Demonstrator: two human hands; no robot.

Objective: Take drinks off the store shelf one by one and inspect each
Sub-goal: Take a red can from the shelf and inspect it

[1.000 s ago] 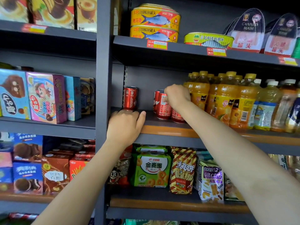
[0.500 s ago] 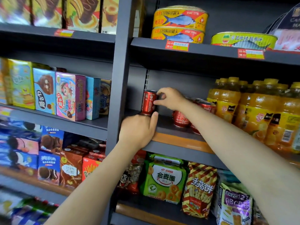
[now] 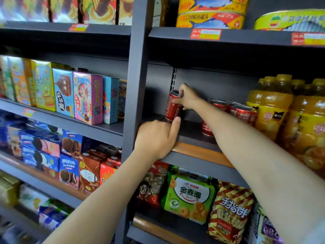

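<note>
A lone red soda can [image 3: 172, 107] stands at the left end of the dark drinks shelf [image 3: 195, 136], slightly tilted. My right hand [image 3: 187, 98] is closed around its upper right side, fingers over the rim. My left hand [image 3: 157, 137] rests palm down on the shelf's front edge just below the can, thumb tip touching the can's base, holding nothing. More red cans [image 3: 235, 110] stand behind my right forearm, partly hidden. Orange juice bottles [image 3: 271, 104] with yellow caps fill the shelf's right side.
A grey upright post [image 3: 139, 95] stands just left of the can. Snack boxes [image 3: 82, 95] line the left shelf. Fish tins [image 3: 211, 13] sit on the shelf above, biscuit and snack bags [image 3: 191, 196] on the shelf below.
My right hand left the group of cans, moved left and closed on the lone can. The view shifted left and closer. My left hand stayed on the shelf edge.
</note>
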